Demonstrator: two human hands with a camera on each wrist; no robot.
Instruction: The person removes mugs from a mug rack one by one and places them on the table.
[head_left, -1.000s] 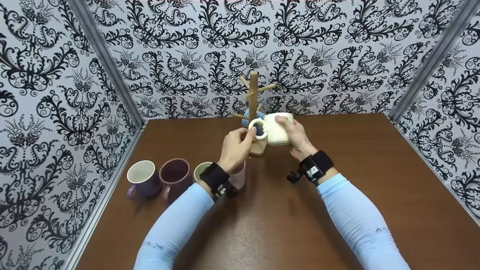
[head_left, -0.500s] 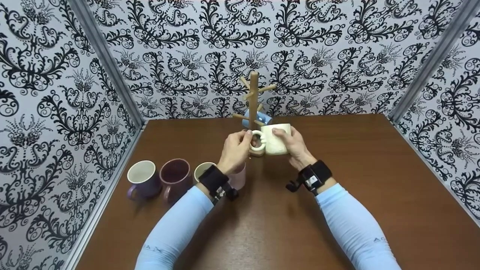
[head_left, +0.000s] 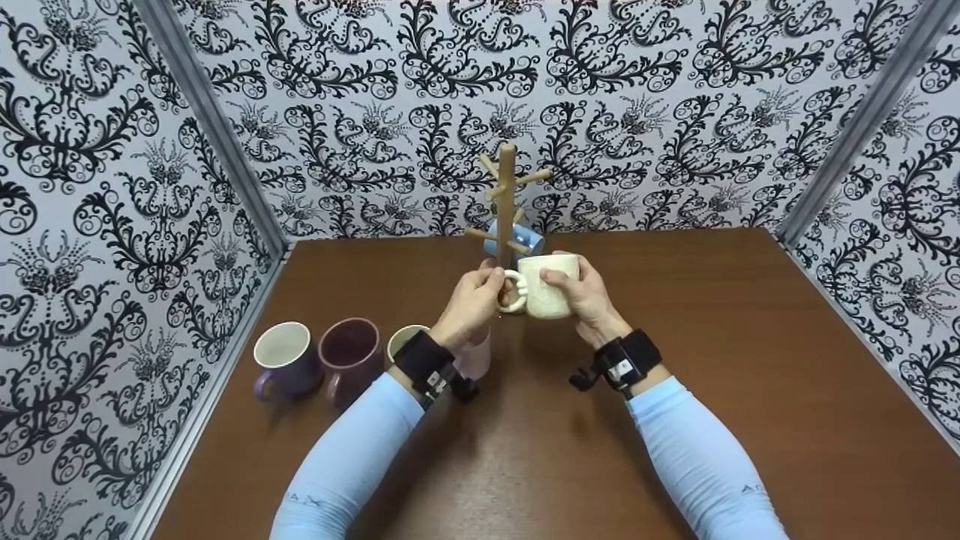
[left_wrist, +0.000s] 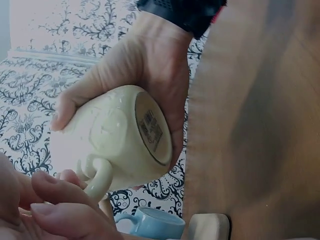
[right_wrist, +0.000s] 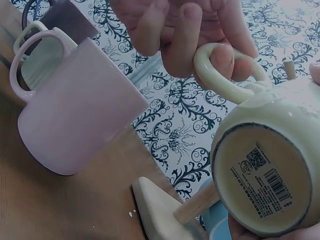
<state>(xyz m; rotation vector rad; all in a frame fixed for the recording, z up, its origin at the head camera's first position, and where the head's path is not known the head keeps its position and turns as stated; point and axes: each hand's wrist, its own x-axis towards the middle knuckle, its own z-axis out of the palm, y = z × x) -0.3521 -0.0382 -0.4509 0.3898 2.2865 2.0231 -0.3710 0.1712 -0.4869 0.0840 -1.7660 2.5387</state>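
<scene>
A cream mug (head_left: 551, 296) is held off the table in front of the wooden mug tree (head_left: 507, 184). My right hand (head_left: 591, 301) grips its body from the right, thumb on the near side. On the other side, my left hand (head_left: 474, 301) pinches the ring-shaped handle (right_wrist: 227, 87), with fingertips passing through the loop in the right wrist view. The mug's labelled base (right_wrist: 262, 182) shows in both wrist views. Behind it, a light-blue mug (head_left: 529, 238) hangs at a low peg of the tree. The left hand partly covers the tree's foot.
At the left stand a purple mug (head_left: 289, 375), a maroon mug (head_left: 351, 364), a pale yellow-green mug (head_left: 401, 341) and a pink mug (right_wrist: 80, 105). The left forearm partly hides the last two. Patterned walls (head_left: 480, 97) enclose the brown table (head_left: 712, 322).
Both hands have lowered the cream mug and tipped it slightly, bringing the blue mug behind into fuller view. The standing mugs and the tree have stayed put.
</scene>
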